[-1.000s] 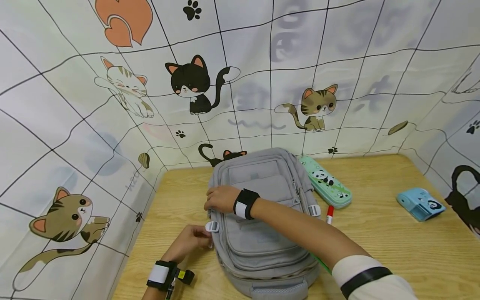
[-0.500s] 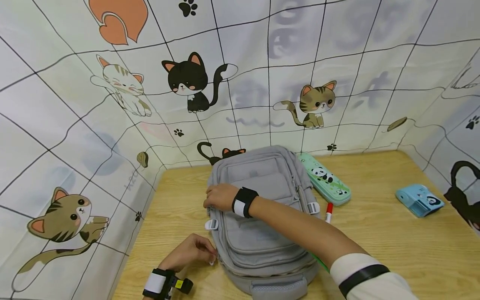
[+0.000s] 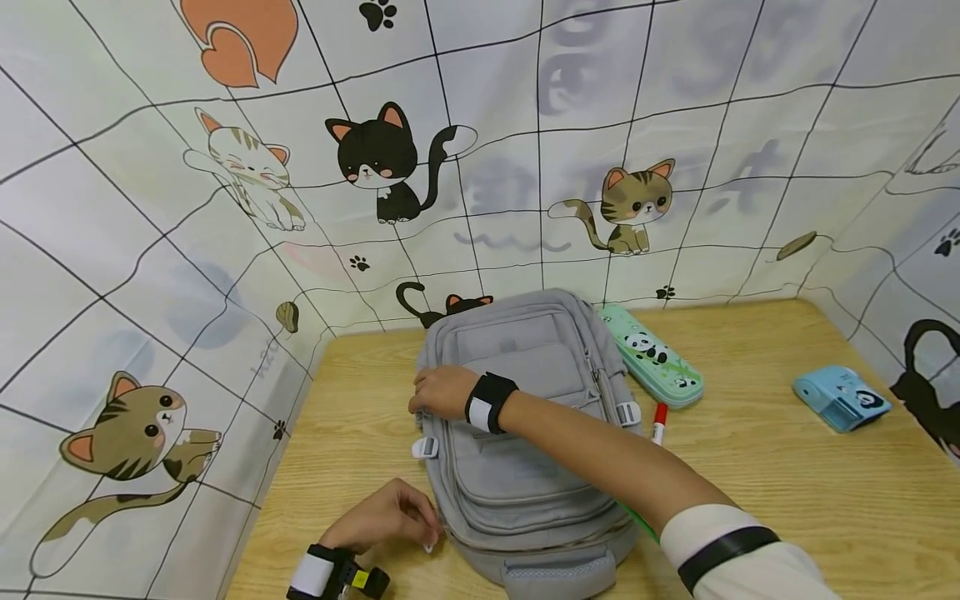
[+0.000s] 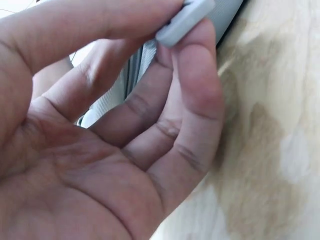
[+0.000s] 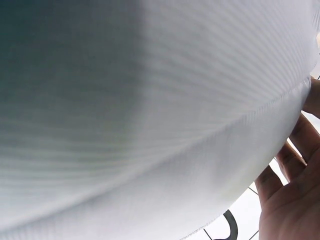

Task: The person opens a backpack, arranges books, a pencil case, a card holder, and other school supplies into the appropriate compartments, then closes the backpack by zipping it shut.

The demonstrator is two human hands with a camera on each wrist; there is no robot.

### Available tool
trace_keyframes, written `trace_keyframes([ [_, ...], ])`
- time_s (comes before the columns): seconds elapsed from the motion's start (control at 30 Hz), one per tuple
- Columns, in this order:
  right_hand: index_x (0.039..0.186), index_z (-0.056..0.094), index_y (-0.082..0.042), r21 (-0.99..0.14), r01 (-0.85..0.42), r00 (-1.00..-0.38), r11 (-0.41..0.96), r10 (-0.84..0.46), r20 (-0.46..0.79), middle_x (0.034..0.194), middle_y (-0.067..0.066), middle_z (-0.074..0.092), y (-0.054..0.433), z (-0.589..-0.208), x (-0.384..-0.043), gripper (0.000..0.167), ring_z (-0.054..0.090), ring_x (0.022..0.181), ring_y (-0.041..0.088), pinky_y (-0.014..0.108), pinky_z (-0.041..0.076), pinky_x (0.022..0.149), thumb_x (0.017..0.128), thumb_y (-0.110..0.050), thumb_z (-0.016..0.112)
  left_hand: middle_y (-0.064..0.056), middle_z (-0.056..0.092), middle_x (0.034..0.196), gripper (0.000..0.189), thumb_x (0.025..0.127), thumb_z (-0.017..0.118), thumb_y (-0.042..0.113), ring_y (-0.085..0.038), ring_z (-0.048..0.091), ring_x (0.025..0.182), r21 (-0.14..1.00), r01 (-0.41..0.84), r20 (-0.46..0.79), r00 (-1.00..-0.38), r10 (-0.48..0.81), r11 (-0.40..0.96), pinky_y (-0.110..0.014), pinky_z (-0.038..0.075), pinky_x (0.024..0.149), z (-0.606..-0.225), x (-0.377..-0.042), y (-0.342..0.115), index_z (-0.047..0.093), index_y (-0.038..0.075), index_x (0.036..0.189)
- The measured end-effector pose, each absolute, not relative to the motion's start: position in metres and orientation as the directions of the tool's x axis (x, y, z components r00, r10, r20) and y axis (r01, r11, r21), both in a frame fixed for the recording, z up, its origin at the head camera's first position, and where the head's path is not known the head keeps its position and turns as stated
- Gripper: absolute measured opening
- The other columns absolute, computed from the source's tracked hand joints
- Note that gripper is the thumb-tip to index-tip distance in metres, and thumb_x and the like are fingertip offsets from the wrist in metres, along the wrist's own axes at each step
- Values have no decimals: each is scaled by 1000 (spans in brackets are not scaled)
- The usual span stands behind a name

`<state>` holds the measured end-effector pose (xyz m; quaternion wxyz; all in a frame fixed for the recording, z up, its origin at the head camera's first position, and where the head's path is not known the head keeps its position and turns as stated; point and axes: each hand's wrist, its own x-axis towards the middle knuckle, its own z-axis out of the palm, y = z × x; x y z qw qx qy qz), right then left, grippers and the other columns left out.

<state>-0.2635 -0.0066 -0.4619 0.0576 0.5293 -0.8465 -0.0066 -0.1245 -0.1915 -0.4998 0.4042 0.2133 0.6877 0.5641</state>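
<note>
Grey backpack (image 5: 210, 100), right hand (image 5: 295, 195) at edge

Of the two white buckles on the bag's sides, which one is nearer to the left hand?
The left buckle, just above the left hand in the head view. The right buckle sits across the bag, by the red-capped marker.

cat-printed white sheeting (image 3: 510, 187) hangs behind a wooden table (image 3: 757, 475).

Left hand (image 3: 384, 515)'s now a good bit lower along the gray backpack (image 3: 517, 471) than a second ago, little pale tab (image 4: 185, 22) and all.
</note>
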Motion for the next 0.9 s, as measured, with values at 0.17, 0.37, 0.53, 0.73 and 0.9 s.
trace_keyframes([
  [0.17,108,68,-31,82,-890,-441,449,-892,102,105,-12,68,-8,-464,-265,25,55,109,12,24,47,88,96,-20,49,-31,64,91,19,78,69,3,-16,68,75,959,-172,-283,-539,793,225,-38,55,69,-505,-121,-191,67,-10,92],
  [0.37,108,68,-31,80,-891,-438,447,-892,110,105,-11,68,-8,-466,-265,24,54,112,12,24,46,91,96,-20,49,-32,64,92,22,79,68,2,-14,68,77,965,-184,-253,-472,844,187,-40,55,70,-499,-112,-184,66,-12,94],
  [0.53,107,69,-28,80,-889,-442,451,-890,108,104,-10,68,-5,-461,-264,24,56,107,13,24,47,88,95,-19,51,-23,68,91,21,79,68,5,-13,68,77,964,-177,-256,-433,864,197,-37,55,70,-497,-111,-175,66,-10,95],
  [0.73,119,61,-25,85,-891,-429,446,-888,165,118,-5,61,3,-446,-244,28,52,114,13,24,44,94,96,-17,47,-14,69,91,22,82,67,7,-12,67,79,947,-210,-312,-422,851,243,-36,55,74,-501,-114,-179,64,-7,98],
  [0.9,104,63,-27,-34,-921,-387,389,-895,223,93,-14,63,20,-415,-174,17,56,77,0,16,46,63,93,-26,50,-8,67,93,21,86,61,3,-12,66,81,941,-280,-289,-375,881,189,-38,55,74,-504,-120,-190,58,-8,104],
])
